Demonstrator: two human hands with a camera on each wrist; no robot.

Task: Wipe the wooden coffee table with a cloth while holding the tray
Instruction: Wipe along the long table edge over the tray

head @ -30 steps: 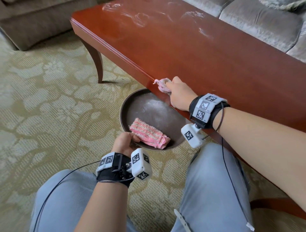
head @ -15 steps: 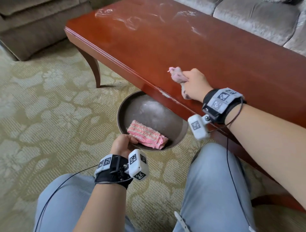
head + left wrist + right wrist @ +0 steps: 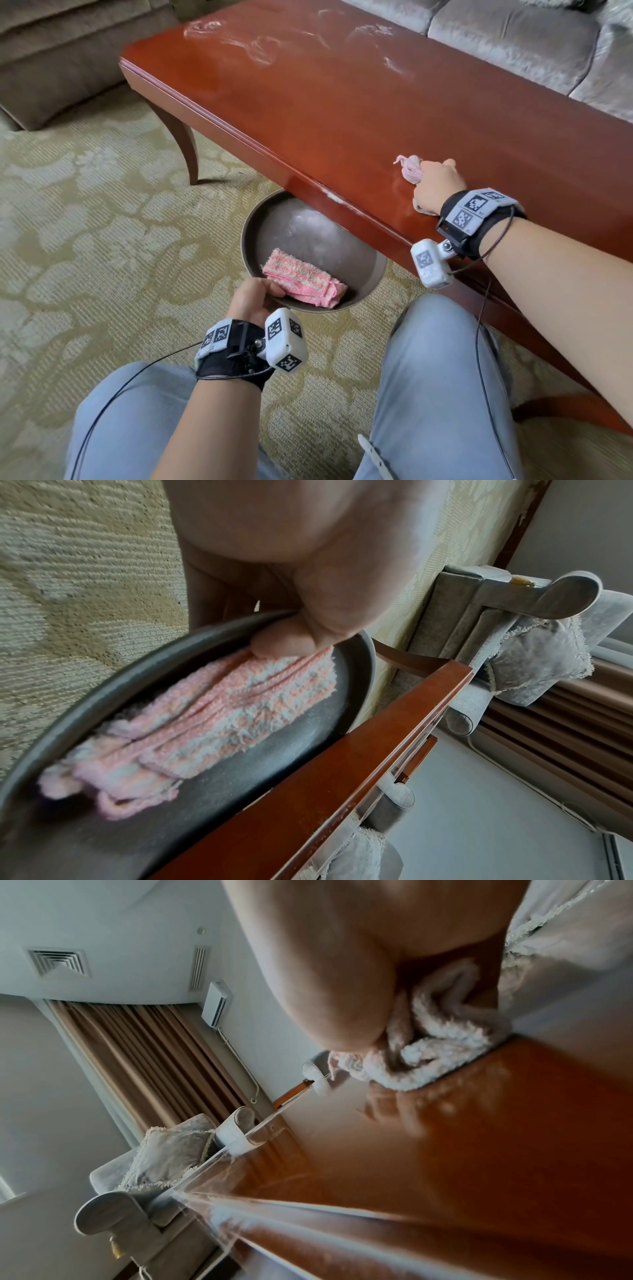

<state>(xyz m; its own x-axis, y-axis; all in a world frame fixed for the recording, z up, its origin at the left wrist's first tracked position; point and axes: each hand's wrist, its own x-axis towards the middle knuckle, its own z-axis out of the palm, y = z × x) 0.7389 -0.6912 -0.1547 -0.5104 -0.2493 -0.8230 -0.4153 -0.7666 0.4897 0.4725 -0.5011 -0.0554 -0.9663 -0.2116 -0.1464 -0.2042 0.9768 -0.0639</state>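
A glossy red-brown wooden coffee table (image 3: 342,102) fills the upper right of the head view. My right hand (image 3: 435,185) grips a bunched pale pink cloth (image 3: 409,168) and presses it on the tabletop (image 3: 514,1150) close to the near edge; the same cloth (image 3: 435,1047) bulges from under the palm in the right wrist view. My left hand (image 3: 253,298) pinches the near rim of a round dark tray (image 3: 274,226), held low beside the table edge (image 3: 359,764). A folded pink striped cloth (image 3: 305,281) lies in the tray (image 3: 308,734), its corner under my thumb (image 3: 284,645).
White smears (image 3: 260,48) mark the table's far end, and a small white patch (image 3: 334,197) sits on the near edge above the tray. A grey sofa (image 3: 513,41) runs behind the table and a brown one (image 3: 51,51) stands at the left. Patterned carpet (image 3: 85,240) covers the floor; my knees (image 3: 438,377) are below.
My right hand has slid the pink cloth from the table's near edge above the tray onto the tabletop and to the right. The left hand keeps the tray where it was.
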